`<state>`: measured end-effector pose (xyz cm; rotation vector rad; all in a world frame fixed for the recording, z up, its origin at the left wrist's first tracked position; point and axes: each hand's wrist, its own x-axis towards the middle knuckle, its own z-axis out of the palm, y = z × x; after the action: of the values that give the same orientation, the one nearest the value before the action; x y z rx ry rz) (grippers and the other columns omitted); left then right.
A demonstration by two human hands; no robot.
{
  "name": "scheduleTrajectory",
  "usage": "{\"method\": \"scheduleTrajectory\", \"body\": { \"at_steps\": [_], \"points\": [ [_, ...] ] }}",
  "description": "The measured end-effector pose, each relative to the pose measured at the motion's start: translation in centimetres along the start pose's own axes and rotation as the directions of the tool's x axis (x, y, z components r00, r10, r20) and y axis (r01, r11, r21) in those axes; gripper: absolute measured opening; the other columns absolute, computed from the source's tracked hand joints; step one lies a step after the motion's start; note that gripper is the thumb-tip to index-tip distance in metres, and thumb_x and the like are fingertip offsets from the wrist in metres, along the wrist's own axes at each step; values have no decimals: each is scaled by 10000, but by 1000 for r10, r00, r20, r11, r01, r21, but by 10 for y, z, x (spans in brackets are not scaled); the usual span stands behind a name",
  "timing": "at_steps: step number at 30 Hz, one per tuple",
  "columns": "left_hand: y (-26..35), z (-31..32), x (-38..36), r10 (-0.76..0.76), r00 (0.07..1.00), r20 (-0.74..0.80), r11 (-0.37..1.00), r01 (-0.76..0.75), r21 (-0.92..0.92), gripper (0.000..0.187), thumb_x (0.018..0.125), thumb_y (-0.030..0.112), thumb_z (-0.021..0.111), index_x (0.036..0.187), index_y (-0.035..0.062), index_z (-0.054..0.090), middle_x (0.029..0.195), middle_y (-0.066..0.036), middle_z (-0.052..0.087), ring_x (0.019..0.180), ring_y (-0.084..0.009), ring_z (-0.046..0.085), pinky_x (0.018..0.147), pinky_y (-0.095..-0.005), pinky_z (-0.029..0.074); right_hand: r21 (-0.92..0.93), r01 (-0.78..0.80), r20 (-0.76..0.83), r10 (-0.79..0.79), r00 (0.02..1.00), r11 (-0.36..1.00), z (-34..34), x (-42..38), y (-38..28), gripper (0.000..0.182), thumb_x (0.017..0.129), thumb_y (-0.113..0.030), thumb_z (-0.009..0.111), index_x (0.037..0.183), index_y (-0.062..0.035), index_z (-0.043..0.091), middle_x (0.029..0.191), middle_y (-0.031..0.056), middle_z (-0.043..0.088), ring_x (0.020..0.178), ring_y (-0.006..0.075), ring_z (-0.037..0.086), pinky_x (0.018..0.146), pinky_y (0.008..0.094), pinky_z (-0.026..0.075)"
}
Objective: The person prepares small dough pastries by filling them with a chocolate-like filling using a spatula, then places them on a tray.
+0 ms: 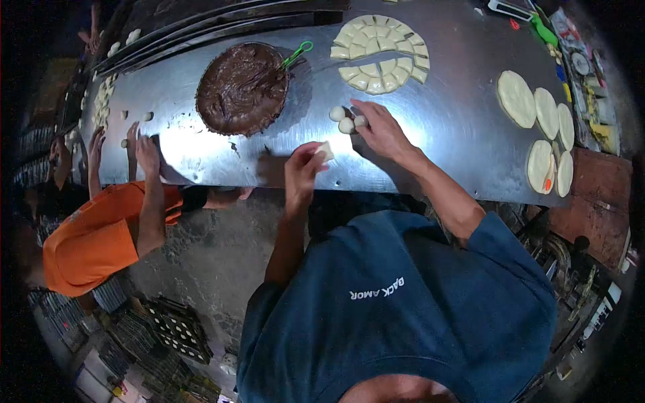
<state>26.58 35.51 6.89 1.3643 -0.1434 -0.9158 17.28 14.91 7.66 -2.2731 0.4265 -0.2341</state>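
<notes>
My left hand (pixel 304 171) is closed, its thumb and fingers pinching a small pale dough piece (pixel 324 152) just over the near edge of the metal table. To its right, my right hand (pixel 384 131) reaches over the tabletop with fingers apart, around a small group of dough balls. One dough ball (pixel 361 121) lies against the inner side of its thumb and fingers. Another ball (pixel 338 113) and a third one (pixel 346 125) sit just left of the fingertips. Beyond them lies a flat round of dough (pixel 376 40) cut into many small wedges.
A wide bowl of brown paste (pixel 242 87) with a green-handled tool (pixel 297 54) stands left. Several flat dough discs (pixel 517 99) lie at the right end. A co-worker in an orange shirt (pixel 94 235) works at left beside small dough balls (pixel 148 116). Dark trays (pixel 215 27) line the back.
</notes>
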Motion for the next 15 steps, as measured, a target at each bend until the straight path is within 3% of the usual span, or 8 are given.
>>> {"method": "scheduleTrajectory", "body": {
  "at_steps": [3,4,5,8,10,11,13,15],
  "points": [
    [-1,45,9,124,989,83,992,-126,25,245,867,63,602,1095,-24,578,1003,-119,638,896,-166,617,783,-282,512,456,-233,116,202,972,859,-6,-24,-26,439,855,-153,611,1264,-24,516,1149,203,601,1021,292,612,880,364,478],
    [1,57,12,94,992,88,994,-98,39,223,856,39,592,1068,-28,580,986,-126,641,881,-174,622,795,-271,505,397,-197,117,164,980,896,-7,-33,-24,402,857,-173,623,1225,-30,549,1061,158,646,918,235,643,818,331,502],
    [4,66,10,99,990,104,994,-103,41,223,856,39,592,1068,-28,580,986,-126,641,881,-174,622,795,-271,505,430,-317,184,262,947,845,-16,-37,-27,359,845,-168,637,1174,-39,578,989,119,664,827,205,648,788,327,511],
    [16,81,3,34,990,139,999,-37,18,190,836,39,597,1016,-18,580,907,-112,642,714,-125,580,660,-232,460,504,-383,154,356,922,774,-30,-50,-9,260,841,-114,642,1071,-3,597,952,116,660,786,179,639,746,298,520],
    [18,80,1,45,990,133,999,-44,-5,192,833,48,600,1013,-16,586,893,-106,638,675,-111,548,623,-225,435,794,-455,347,315,884,404,-41,-56,-9,142,874,-57,617,992,8,571,912,103,633,823,166,629,759,278,527],
    [20,79,1,60,990,128,998,-56,-33,194,831,57,603,1010,-13,591,880,-99,635,637,-97,516,587,-217,410,795,-454,351,304,885,403,-43,-56,-15,142,874,-57,617,992,8,571,912,103,633,823,166,629,759,278,527],
    [15,79,-4,49,985,165,989,-25,-145,201,883,81,537,1043,-10,617,887,-72,634,654,-94,515,598,-226,416,939,-341,313,288,905,51,-41,-55,-30,246,853,-20,633,1072,9,526,967,149,639,830,182,637,687,244,530],
    [8,83,-10,59,998,38,998,-58,-27,260,926,129,493,1116,-14,600,956,-62,630,760,-108,563,660,-237,454,946,-325,315,254,914,-5,-27,-47,-32,342,871,-36,613,1186,3,484,997,135,635,874,187,628,740,278,528]
  ]
}}
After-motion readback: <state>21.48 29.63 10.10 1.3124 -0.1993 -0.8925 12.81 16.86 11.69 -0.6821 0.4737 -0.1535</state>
